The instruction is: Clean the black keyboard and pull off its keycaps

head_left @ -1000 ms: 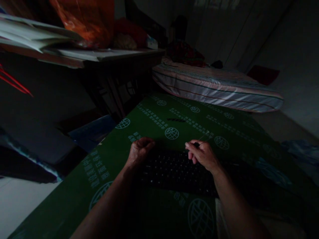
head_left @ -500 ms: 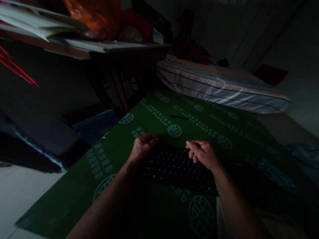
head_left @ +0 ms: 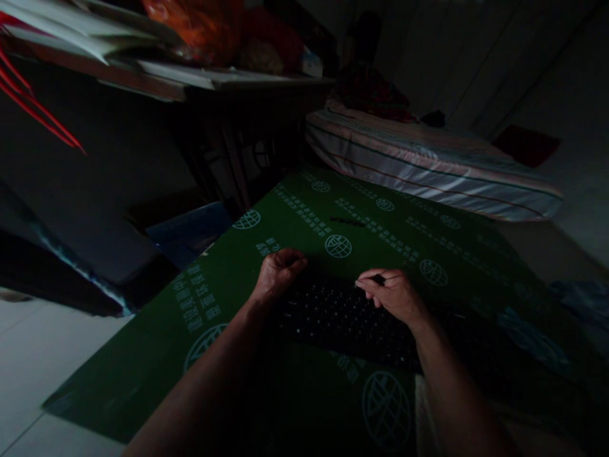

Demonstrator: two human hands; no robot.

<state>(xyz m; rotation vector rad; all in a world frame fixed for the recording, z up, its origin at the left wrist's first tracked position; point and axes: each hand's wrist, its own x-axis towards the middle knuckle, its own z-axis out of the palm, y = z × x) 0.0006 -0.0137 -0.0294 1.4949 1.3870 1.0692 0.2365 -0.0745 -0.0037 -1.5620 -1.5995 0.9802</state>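
Note:
A black computer keyboard point(head_left: 342, 314) with small pale marks on its keys lies on a green sheet printed with white globes and characters. At its far left corner rests my left hand point(head_left: 280, 273), fingers curled and thumb against them; what they close on, if anything, is hidden. Over the far edge of the keys hovers my right hand point(head_left: 392, 295), thumb and forefinger pinched together. A small dark patch shows between its fingers, too dim to name. Beyond the keyboard lies a short row of small black pieces point(head_left: 347, 221).
To the left stands a table point(head_left: 200, 82) holding papers and an orange plastic bag point(head_left: 197, 28). A bed with a striped sheet point(head_left: 428, 165) stands behind the green board point(head_left: 143, 381). Crumpled bluish plastic point(head_left: 533, 339) lies at the right. The room is dim.
My right fingertips have dipped slightly toward the keys, still pinched. My left hand stays at the keyboard's corner. The whole view has shifted a little.

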